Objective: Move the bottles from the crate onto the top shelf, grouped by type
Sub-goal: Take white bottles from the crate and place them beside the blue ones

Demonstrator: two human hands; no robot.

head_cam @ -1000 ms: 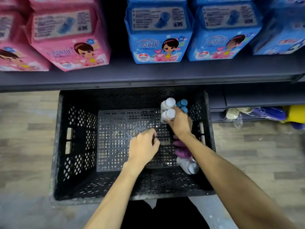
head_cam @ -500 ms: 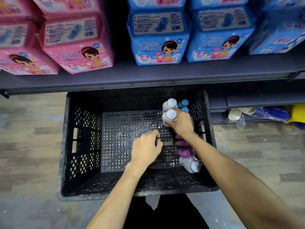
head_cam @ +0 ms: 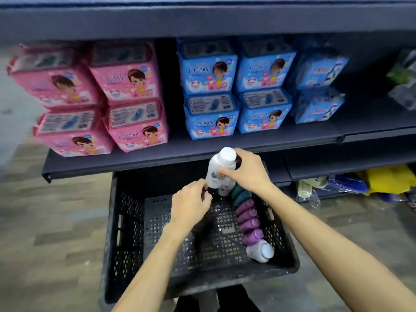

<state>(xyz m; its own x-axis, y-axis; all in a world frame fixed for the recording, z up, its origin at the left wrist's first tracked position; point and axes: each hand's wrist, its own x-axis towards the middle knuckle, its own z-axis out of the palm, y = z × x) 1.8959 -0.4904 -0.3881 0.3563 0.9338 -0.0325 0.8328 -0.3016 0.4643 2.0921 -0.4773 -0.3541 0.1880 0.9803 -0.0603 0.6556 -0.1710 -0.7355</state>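
Note:
A black plastic crate (head_cam: 126,233) stands on the floor under the shelves. My right hand (head_cam: 249,172) is shut on a white bottle (head_cam: 219,167) with a white cap, held upright above the crate's far edge. A second white bottle (head_cam: 225,188) shows just under the same hand. My left hand (head_cam: 191,203) hovers with curled fingers at the base of the raised bottle. Along the crate's right wall lie teal bottles (head_cam: 240,194), a row of purple bottles (head_cam: 247,219) and one white bottle (head_cam: 261,251). A dark upper shelf (head_cam: 202,19) crosses the top.
The middle shelf (head_cam: 180,152) holds stacked pink packs (head_cam: 135,122) on the left and blue packs (head_cam: 211,118) on the right. Yellow and blue bagged goods (head_cam: 382,181) lie on the low shelf at right. Wood-look floor surrounds the crate.
My right hand has lifted the white bottles up out of the crate's far right corner. My left hand rose with it. The view has tilted up, showing more shelving.

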